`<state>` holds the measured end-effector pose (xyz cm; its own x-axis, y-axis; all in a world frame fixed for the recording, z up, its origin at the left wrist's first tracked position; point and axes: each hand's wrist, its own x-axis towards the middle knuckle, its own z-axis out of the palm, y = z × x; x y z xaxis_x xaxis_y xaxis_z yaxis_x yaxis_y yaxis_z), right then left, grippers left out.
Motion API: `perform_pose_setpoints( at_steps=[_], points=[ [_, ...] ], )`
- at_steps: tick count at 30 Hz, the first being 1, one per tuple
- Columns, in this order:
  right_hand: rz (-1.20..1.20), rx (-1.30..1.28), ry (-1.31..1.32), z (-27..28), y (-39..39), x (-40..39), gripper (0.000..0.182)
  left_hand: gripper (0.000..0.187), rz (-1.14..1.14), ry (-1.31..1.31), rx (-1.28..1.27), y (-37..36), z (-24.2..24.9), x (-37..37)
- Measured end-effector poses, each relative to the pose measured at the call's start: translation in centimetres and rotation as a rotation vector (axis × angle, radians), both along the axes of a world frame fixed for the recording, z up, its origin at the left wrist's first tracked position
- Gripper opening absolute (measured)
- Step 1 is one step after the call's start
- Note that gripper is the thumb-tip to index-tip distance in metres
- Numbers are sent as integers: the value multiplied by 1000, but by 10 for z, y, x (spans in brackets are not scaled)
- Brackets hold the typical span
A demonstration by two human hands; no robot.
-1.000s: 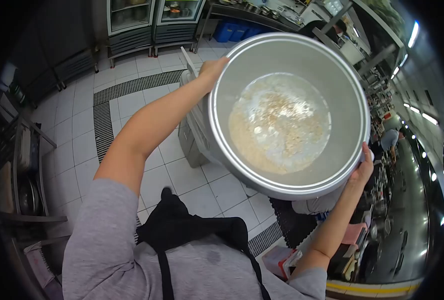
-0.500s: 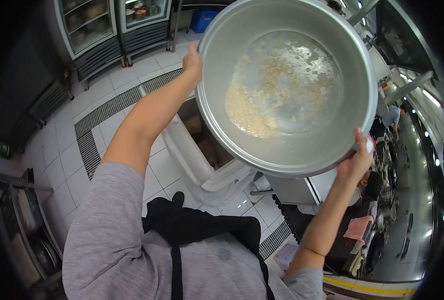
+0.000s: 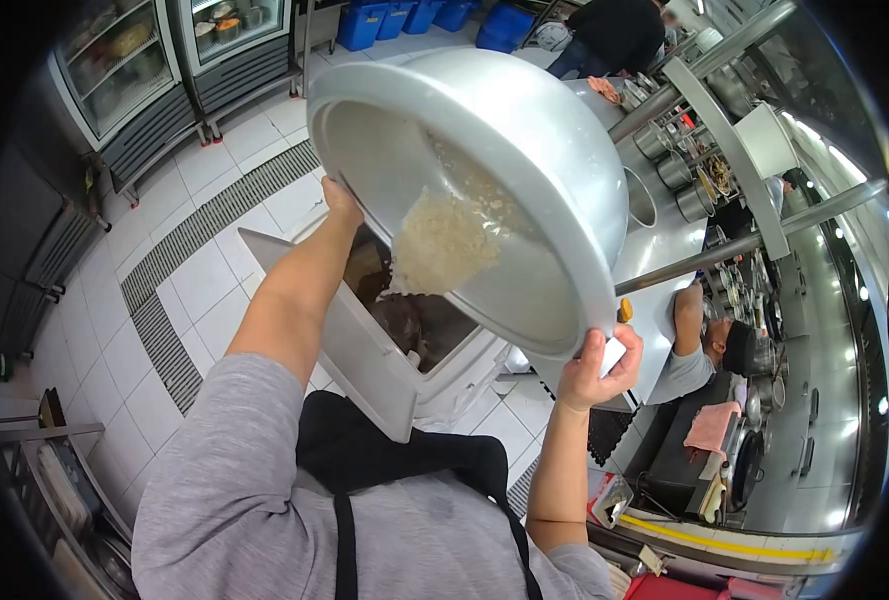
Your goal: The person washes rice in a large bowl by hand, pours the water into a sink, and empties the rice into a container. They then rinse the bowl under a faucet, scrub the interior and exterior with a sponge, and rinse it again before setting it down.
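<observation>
A large silvery metal bowl (image 3: 555, 130) is tipped on its side over a white rectangular bin (image 3: 457, 374). Wet, pale grains that look like rice (image 3: 445, 245) are sliding down the bowl's inner wall, and a few drop off the lower rim. My left hand (image 3: 343, 203) is closed on the bowl's rim at the left. My right hand (image 3: 603, 368) grips the rim at the lower right, with something small and white showing between its fingers. Dark, wet matter (image 3: 400, 322) lies inside the bin.
Glass-door fridges (image 3: 125, 60) and blue tubs (image 3: 365, 25) stand at the back. A steel counter (image 3: 665, 240) with pots (image 3: 673, 170) runs along the right. One person (image 3: 700, 350) works beside it; another (image 3: 615, 35) stands farther back. A drain grate (image 3: 215, 215) crosses the tiled floor.
The bowl has tilted from facing me to lying on its side, shifting left over the bin. The grains have slid together toward the lower rim. Both hands still hold the rim.
</observation>
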<state>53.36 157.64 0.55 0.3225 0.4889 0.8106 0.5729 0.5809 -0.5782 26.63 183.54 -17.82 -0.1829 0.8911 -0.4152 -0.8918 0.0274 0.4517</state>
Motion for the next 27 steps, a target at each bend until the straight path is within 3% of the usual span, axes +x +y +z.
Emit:
perform_pose_setpoints(
  at_steps=[2, 5, 7, 11, 15, 17, 19, 20, 23, 25, 27],
  points=[
    [98, 35, -81, 4, -6, -7, 23, 45, 93, -36, -34, -15, 17, 8],
    [156, 46, -203, 9, -12, -12, 23, 43, 116, -3, 108, 8, -32, 5],
    [158, 24, -242, 15, -14, -17, 26, 42, 150, -111, 143, 9, -38, 7],
    [147, -6, -360, 28, -12, -23, 37, 44, 116, -142, 178, -2, -25, 6],
    [-33, 66, -416, 32, 1, -27, 40, 44, 99, -107, 174, 2, -34, 4],
    [-114, 90, -486, 37, 9, -21, 40, 47, 118, -51, 145, -9, -9, 12],
    [-219, 172, -481, 47, 23, -21, 36, 55, 139, -1, -42, -8, 8, 20],
    [-278, 93, -372, 52, 30, -20, 35, 55, 143, -9, -21, -6, 17, 25],
    [-345, 75, -263, 64, 53, -9, 31, 54, 542, 1294, -202, -1, 42, 53],
    [-323, 29, -128, 68, 65, -3, 32, 61, 543, 1705, 367, -29, 80, 69],
    [-288, 36, -102, 72, 68, -3, 32, 66, 80, 1756, 696, -36, 107, 76]
  ],
)
